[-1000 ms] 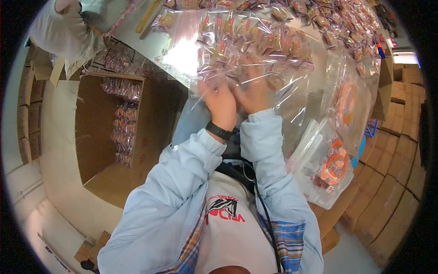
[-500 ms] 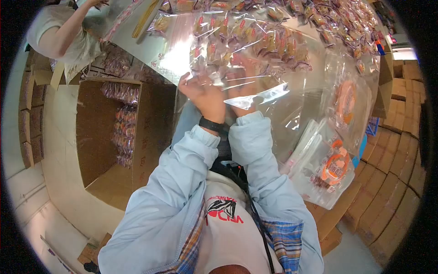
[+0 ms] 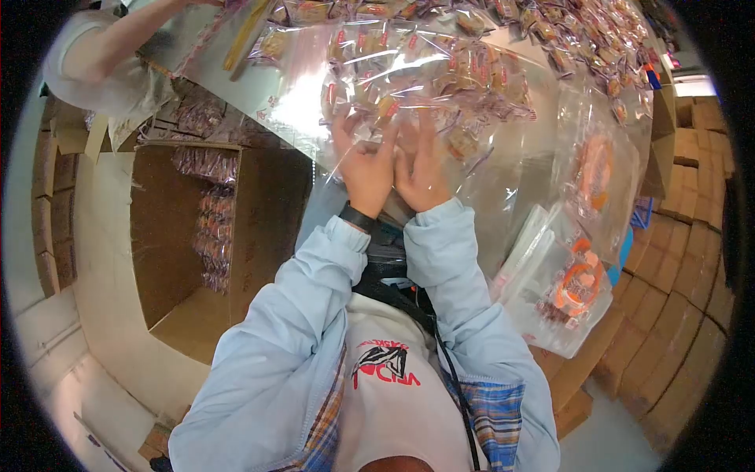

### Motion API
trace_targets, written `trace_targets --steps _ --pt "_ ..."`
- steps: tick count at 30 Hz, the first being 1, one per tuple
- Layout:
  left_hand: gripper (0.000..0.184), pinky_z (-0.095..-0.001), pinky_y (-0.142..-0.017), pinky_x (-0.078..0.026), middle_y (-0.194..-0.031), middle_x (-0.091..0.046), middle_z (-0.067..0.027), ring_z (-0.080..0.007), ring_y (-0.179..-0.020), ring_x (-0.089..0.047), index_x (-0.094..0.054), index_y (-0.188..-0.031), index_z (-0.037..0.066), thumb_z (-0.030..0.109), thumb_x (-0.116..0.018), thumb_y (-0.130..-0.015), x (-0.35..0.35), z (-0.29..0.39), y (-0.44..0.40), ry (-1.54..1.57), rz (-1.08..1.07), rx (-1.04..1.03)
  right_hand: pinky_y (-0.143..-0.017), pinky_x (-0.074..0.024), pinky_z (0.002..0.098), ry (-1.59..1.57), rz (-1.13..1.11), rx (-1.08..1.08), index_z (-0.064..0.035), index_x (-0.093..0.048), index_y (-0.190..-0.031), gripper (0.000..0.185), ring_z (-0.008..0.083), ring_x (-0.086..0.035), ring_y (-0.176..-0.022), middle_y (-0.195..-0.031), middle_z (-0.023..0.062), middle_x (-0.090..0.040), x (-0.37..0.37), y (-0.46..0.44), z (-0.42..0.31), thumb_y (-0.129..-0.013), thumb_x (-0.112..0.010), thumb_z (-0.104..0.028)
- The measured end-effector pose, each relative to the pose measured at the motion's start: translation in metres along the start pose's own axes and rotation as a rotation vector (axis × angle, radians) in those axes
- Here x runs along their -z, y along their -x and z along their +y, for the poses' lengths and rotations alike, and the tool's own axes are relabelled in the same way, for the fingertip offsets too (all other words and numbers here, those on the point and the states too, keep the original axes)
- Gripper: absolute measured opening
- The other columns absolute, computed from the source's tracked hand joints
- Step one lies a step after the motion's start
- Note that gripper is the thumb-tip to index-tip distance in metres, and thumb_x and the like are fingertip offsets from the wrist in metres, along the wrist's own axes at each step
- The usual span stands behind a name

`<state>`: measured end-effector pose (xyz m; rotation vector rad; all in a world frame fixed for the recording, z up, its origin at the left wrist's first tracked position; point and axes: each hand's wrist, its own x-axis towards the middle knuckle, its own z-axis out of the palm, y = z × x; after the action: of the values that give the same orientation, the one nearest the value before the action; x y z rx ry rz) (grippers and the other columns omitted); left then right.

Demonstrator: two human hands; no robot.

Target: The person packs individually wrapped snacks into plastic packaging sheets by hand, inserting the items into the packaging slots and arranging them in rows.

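Note:
My left hand (image 3: 366,175), with a black band at its wrist, is at the near end of a large clear plastic bag (image 3: 503,177). Its fingers are bent and pinch the film. Close beside it, my right hand (image 3: 421,171) has its fingers pointing forward and closed on the same film; glare partly hides the fingertips. Small wrapped snack packs (image 3: 429,67) lie in rows within the clear plastic, just beyond both hands. One snack pack (image 3: 464,143) sits to the right of my right fingers.
A heap of wrapped snacks (image 3: 566,47) covers the far right of the table. Printed plastic bags (image 3: 578,287) lie at right. An open carton (image 3: 185,315) with packed snacks stands at left. Another person's arm (image 3: 130,35) reaches in at upper left. Stacked cartons (image 3: 668,259) line the right.
My hands have come closer together at the bag's near end. The bright fold of film over my right wrist has gone, and the snack pack beside my right hand now shows.

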<state>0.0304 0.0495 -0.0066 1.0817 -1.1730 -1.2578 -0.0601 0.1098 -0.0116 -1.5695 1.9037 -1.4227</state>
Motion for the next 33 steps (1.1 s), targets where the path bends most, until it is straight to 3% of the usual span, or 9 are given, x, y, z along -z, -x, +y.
trace_targets --steps 6,10,13,16,17,20,24,29,33 --pt "0.070 -0.0228 -0.063 -0.047 -0.120 -0.059 -0.0108 -0.0071 -0.078 -0.060 -0.048 -0.141 -0.001 0.014 -0.087 -0.085 -0.004 0.005 0.004 -0.047 -0.065 0.045 -0.114 -0.0363 0.0535 0.903 0.178 -0.273 -0.0106 -0.052 -0.148 0.066 0.0458 -0.045 -0.141 -0.160 0.0291 -0.036 0.042 0.011 -0.009 -0.084 -0.066 -0.008" --pt "0.077 -0.0282 -0.068 -0.049 -0.129 -0.055 -0.0119 -0.0128 -0.070 -0.055 -0.048 -0.143 -0.001 0.016 -0.090 -0.080 -0.011 0.011 0.009 -0.321 -0.058 -0.196 -0.104 -0.0467 0.0532 0.592 0.349 -0.140 -0.0054 -0.056 -0.143 0.060 0.0483 -0.056 -0.127 -0.150 0.0281 -0.048 0.049 0.003 0.004 -0.084 -0.071 -0.010" --pt "0.071 -0.0319 -0.074 -0.051 -0.136 -0.053 -0.0142 -0.0172 -0.084 -0.059 -0.053 -0.139 -0.001 0.016 -0.089 -0.081 -0.009 0.021 0.009 -0.317 -0.170 -0.049 -0.098 -0.0510 0.0502 0.212 0.364 -0.265 -0.0013 -0.056 -0.140 0.057 0.0458 -0.063 -0.117 -0.140 0.0273 -0.057 0.037 -0.005 -0.020 -0.089 -0.074 -0.016" --pt "0.066 -0.0331 -0.077 -0.053 -0.140 -0.053 -0.0158 -0.0219 -0.103 -0.059 -0.056 -0.139 0.001 0.014 -0.086 -0.082 -0.003 0.005 0.002 -0.510 -0.072 -0.425 -0.097 -0.0514 0.0480 0.071 0.376 -0.239 0.0024 -0.053 -0.143 0.059 0.0408 -0.065 -0.114 -0.130 0.0257 -0.064 0.012 -0.016 -0.022 -0.092 -0.075 -0.018" --pt "0.069 -0.0413 -0.097 -0.050 -0.149 -0.041 -0.0222 -0.0398 -0.132 -0.048 -0.052 -0.147 0.008 0.012 -0.081 -0.084 -0.001 0.009 0.005 -0.429 -0.102 -0.321 -0.095 -0.0525 0.0445 -0.215 0.303 -0.401 0.0058 -0.048 -0.146 0.063 0.0370 -0.067 -0.112 -0.126 0.0245 -0.066 0.014 -0.015 -0.037 -0.092 -0.074 -0.014" --pt "0.076 -0.0430 -0.101 -0.048 -0.150 -0.039 -0.0256 -0.0405 -0.132 -0.048 -0.049 -0.153 0.010 0.011 -0.080 -0.084 0.012 0.024 0.006 -0.519 -0.187 -0.264 -0.084 -0.0538 0.0344 -0.169 0.227 -0.171 -0.0009 -0.044 -0.152 0.067 0.0199 -0.066 -0.095 -0.127 0.0136 -0.065 0.003 -0.010 -0.031 -0.093 -0.073 -0.012" --pt "0.072 -0.0413 -0.101 -0.047 -0.151 -0.036 -0.0237 -0.0358 -0.129 -0.047 -0.052 -0.150 0.011 0.008 -0.078 -0.084 0.037 0.031 0.007 -0.649 -0.256 -0.434 -0.084 -0.0536 0.0359 -0.007 0.210 -0.245 -0.0018 -0.042 -0.154 0.068 0.0238 -0.067 -0.094 -0.116 0.0163 -0.067 -0.005 0.002 0.003 -0.094 -0.072 -0.012" --pt "0.079 -0.0434 -0.100 -0.049 -0.141 -0.042 -0.0241 -0.0364 -0.127 -0.049 -0.030 -0.154 -0.005 0.005 -0.074 -0.089 0.044 0.023 0.030 -0.350 -0.148 -0.107 -0.089 -0.0531 0.0466 0.403 0.208 -0.151 -0.0048 -0.050 -0.148 0.067 0.0398 -0.066 -0.109 -0.125 0.0215 -0.066 -0.004 0.000 0.004 -0.088 -0.076 -0.017" --pt "0.077 -0.0428 -0.102 -0.049 -0.147 -0.038 -0.0229 -0.0350 -0.133 -0.047 -0.031 -0.155 0.001 0.007 -0.074 -0.091 0.028 0.010 0.021 0.084 -0.001 0.092 -0.097 -0.0500 0.0493 0.277 0.240 0.012 -0.0072 -0.053 -0.147 0.077 0.0412 -0.059 -0.122 -0.138 0.0206 -0.057 -0.006 -0.011 -0.015 -0.076 -0.083 -0.013"
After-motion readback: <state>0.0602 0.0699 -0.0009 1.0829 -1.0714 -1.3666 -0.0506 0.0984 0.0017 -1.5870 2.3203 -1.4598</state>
